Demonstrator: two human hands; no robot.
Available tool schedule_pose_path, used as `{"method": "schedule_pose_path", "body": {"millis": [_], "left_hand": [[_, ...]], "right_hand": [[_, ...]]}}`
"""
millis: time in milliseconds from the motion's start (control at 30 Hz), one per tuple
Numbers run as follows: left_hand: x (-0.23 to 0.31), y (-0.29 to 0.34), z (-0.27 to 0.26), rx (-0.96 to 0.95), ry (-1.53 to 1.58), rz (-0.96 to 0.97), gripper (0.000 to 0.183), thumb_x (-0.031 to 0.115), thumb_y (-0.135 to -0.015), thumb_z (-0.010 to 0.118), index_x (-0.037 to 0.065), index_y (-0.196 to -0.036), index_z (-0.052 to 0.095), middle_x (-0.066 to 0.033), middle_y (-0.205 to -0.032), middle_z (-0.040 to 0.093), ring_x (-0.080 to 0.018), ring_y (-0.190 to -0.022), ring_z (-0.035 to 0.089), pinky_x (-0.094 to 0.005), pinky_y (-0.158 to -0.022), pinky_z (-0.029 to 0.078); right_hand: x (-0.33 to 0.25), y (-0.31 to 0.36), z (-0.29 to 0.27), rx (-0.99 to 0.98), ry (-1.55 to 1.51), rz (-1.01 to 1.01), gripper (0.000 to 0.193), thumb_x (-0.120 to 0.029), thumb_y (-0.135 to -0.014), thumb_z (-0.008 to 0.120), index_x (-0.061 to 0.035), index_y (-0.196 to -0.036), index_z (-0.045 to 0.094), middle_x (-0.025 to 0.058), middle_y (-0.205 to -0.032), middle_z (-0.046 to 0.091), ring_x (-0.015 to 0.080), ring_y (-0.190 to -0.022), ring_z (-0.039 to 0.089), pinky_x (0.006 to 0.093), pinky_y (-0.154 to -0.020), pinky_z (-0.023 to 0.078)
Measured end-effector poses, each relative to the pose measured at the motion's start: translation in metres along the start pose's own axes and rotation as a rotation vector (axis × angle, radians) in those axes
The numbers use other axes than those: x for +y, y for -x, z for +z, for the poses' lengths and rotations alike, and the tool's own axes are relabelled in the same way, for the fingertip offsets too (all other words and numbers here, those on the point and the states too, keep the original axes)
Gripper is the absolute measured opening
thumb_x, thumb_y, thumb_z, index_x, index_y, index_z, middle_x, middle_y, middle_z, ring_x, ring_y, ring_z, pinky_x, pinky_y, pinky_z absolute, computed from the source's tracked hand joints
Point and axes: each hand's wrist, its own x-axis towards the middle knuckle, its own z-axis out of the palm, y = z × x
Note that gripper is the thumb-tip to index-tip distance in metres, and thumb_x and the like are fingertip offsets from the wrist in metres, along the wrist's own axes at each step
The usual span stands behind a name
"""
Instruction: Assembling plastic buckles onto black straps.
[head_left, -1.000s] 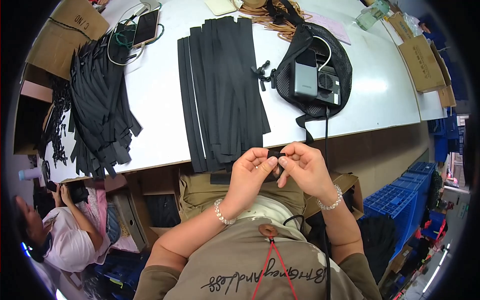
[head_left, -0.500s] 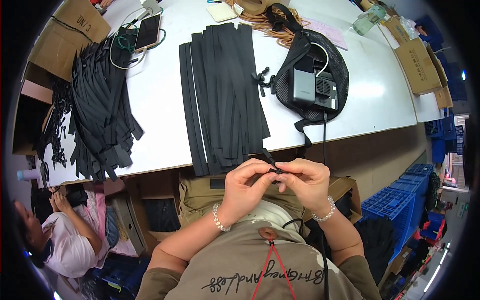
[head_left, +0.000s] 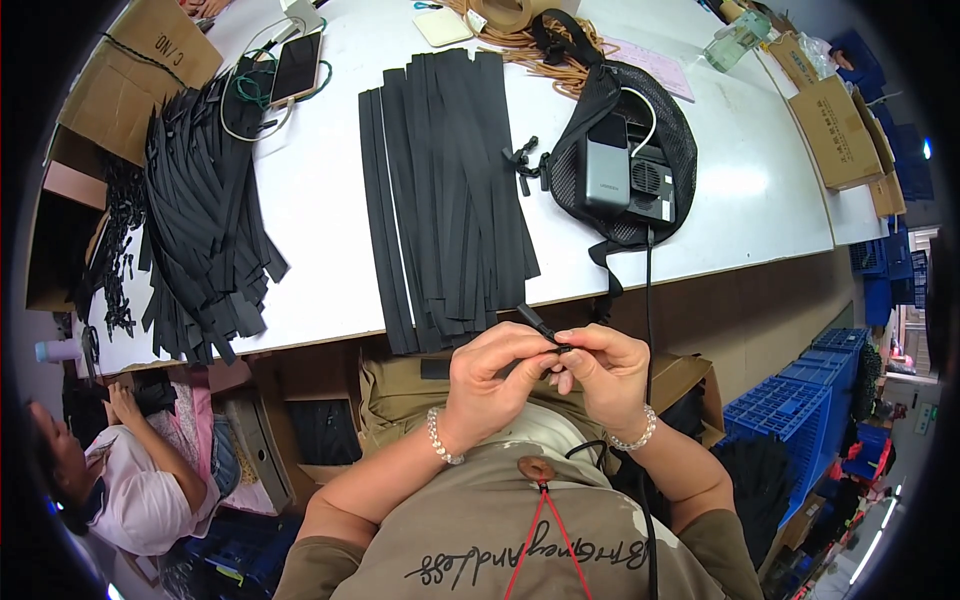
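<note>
In front of my chest, at the table's near edge, both hands meet fingertip to fingertip. My left hand (head_left: 492, 380) is closed in a pinch on a narrow black strap (head_left: 537, 320), whose short end pokes up past the fingers. My right hand (head_left: 608, 372) pinches the same piece from the other side. A small black part shows between the fingertips, but its shape is mostly covered. Just beyond my hands lies a flat bundle of long black straps (head_left: 445, 190). Several small black plastic fittings (head_left: 525, 163) rest to the right of that bundle.
A black mesh bag (head_left: 675, 130) holds a power bank (head_left: 607, 170) and a device with a cable running toward me. Left lie a strap heap (head_left: 205, 225) and a phone (head_left: 297, 68). A co-worker (head_left: 140, 480) sits at left. Blue crates (head_left: 785, 405) stand right.
My right hand has shifted slightly left and its fingers have regripped. The strap end now stands out a little farther left and lower. My left hand has barely moved.
</note>
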Motion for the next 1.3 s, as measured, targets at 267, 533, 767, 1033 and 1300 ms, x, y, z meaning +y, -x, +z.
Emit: {"method": "schedule_pose_path", "body": {"millis": [267, 533, 767, 1033, 1300], "left_hand": [[-0.006, 0.000, -0.004, -0.024, -0.081, 0.107, 0.014, -0.006, -0.073, 0.065, 0.000, -0.085, 0.065, -0.0087, -0.079, 0.064, -0.0187, -0.070, 0.062, -0.0265, -0.062, 0.050], [-0.013, -0.002, -0.005, -0.024, 0.015, 0.127, 0.017, -0.008, -0.073, 0.064, 0.000, -0.088, 0.065, -0.0104, -0.083, 0.064, -0.0194, -0.077, 0.063, -0.0262, -0.067, 0.050], [-0.009, -0.008, -0.010, -0.098, 0.066, -0.034, 0.019, 0.001, -0.080, 0.066, 0.002, -0.098, 0.067, -0.0079, -0.089, 0.063, -0.0139, -0.082, 0.060, -0.0238, -0.067, 0.049], [-0.017, -0.006, -0.005, -0.111, 0.459, -0.397, 0.017, 0.006, -0.087, 0.060, 0.000, -0.102, 0.065, -0.0049, -0.085, 0.063, -0.0105, -0.073, 0.058, -0.0217, -0.064, 0.048], [-0.023, -0.005, -0.005, 0.099, 0.730, -0.689, 0.022, 0.017, -0.090, 0.059, 0.004, -0.106, 0.064, 0.0016, -0.078, 0.060, -0.0057, -0.067, 0.056, -0.0181, -0.055, 0.042]], "right_hand": [[-0.002, -0.001, -0.003, -0.035, 0.031, -0.027, 0.018, 0.004, -0.083, 0.060, 0.0049, -0.101, 0.063, 0.0107, -0.079, 0.063, 0.0104, -0.063, 0.060, 0.0227, -0.059, 0.052], [-0.005, 0.001, 0.010, 0.145, -0.035, -0.127, 0.014, 0.007, -0.078, 0.066, 0.0059, -0.091, 0.063, 0.0105, -0.082, 0.064, 0.0130, -0.068, 0.064, 0.0223, -0.058, 0.052], [-0.019, -0.012, -0.008, -0.048, 0.253, 0.071, 0.010, 0.003, -0.078, 0.066, 0.0069, -0.087, 0.062, 0.0076, -0.075, 0.062, 0.0106, -0.061, 0.062, 0.0208, -0.053, 0.048], [-0.027, -0.021, -0.012, -0.212, 0.210, 0.310, 0.012, -0.006, -0.088, 0.055, 0.0040, -0.085, 0.061, 0.0035, -0.069, 0.058, 0.0049, -0.052, 0.049, 0.0181, -0.048, 0.039], [-0.019, -0.019, -0.006, -0.210, 0.317, 0.134, 0.014, -0.008, -0.091, 0.052, 0.0010, -0.083, 0.059, 0.0002, -0.066, 0.054, 0.0023, -0.049, 0.042, 0.0178, -0.046, 0.034]]}}
